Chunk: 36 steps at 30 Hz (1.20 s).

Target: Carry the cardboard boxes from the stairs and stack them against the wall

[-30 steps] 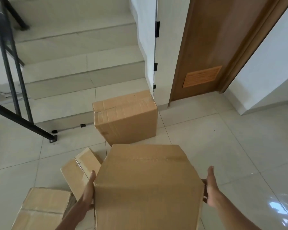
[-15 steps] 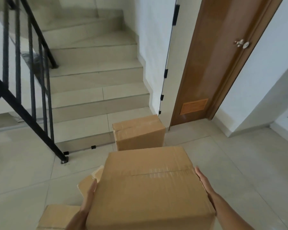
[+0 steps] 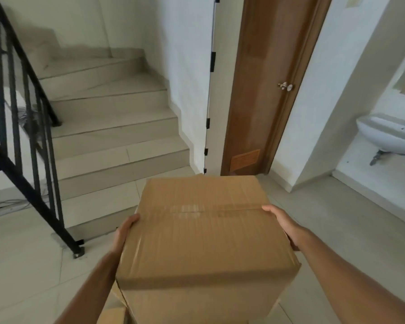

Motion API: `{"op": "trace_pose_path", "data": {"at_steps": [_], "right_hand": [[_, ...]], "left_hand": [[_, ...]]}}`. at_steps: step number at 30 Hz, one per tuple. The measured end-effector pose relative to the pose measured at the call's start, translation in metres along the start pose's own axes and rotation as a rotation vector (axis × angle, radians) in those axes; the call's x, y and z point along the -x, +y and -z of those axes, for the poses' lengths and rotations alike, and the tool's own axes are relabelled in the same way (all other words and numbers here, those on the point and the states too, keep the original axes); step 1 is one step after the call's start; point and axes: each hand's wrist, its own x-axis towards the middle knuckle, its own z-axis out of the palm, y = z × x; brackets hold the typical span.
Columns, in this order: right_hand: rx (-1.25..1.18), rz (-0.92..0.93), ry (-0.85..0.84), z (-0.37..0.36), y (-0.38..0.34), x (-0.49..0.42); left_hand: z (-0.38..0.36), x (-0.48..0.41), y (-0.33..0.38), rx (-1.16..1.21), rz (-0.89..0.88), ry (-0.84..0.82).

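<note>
Cardboard box (image 3: 204,230), brown, rectangular: held above pale tiled floor (image 3: 341,230), near centre, top face up, taped seam (image 3: 197,210) running left to right; long axis unclear. Left hand (image 3: 124,232) and right hand (image 3: 283,223) grip opposite sides, thumbs over top edge. Print too blurred to read.

Arms in view: left forearm (image 3: 89,288) bare, right forearm (image 3: 351,274) bare, both uncovered right to where they drop out of sight. Lean, the pair of them. Left hand (image 3: 124,232) is bare too, with only the thumb and the edge of the palm showing. Right hand (image 3: 283,224) is bare, its back and thumb on show. Nails are too blurred to make out.
</note>
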Motion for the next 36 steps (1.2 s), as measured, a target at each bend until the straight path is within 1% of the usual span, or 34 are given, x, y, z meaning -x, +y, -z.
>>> {"op": "trace_pose_path", "data": {"at_steps": [4,8,12,16,19,21,24,26,32,34,36], "right_hand": [[-0.047,0.041,0.020,0.022,-0.006,0.034],[-0.100,0.082,0.069,0.045,0.001,0.062],[-0.141,0.102,0.158,0.069,0.020,0.092],[-0.168,0.136,0.201,0.090,0.046,0.130],[-0.150,0.127,0.241,0.104,0.071,0.154],[-0.173,0.134,0.267,0.113,0.093,0.168],[-0.272,0.175,0.276,0.120,0.126,0.191],[-0.311,0.158,0.313,0.121,0.147,0.210],[-0.473,0.174,0.498,0.109,0.194,0.264],[-0.526,0.144,0.563,0.098,0.209,0.278],[-0.548,0.098,0.630,0.084,0.225,0.291]], "left_hand": [[-0.023,0.020,0.030,-0.031,-0.081,-0.063],[-0.045,0.043,0.043,-0.083,-0.072,-0.149],[-0.061,0.067,0.037,-0.098,-0.059,-0.175],[-0.081,0.096,0.028,-0.158,-0.079,-0.206],[-0.095,0.111,0.016,-0.182,-0.091,-0.239],[-0.106,0.120,0.007,-0.205,-0.076,-0.299],[-0.124,0.132,-0.003,-0.230,-0.061,-0.374],[-0.139,0.136,-0.007,-0.241,-0.043,-0.427],[-0.173,0.130,-0.022,-0.317,0.066,-0.656],[-0.177,0.124,-0.026,-0.378,0.109,-0.738],[-0.179,0.119,-0.030,-0.409,0.112,-0.812]]}}
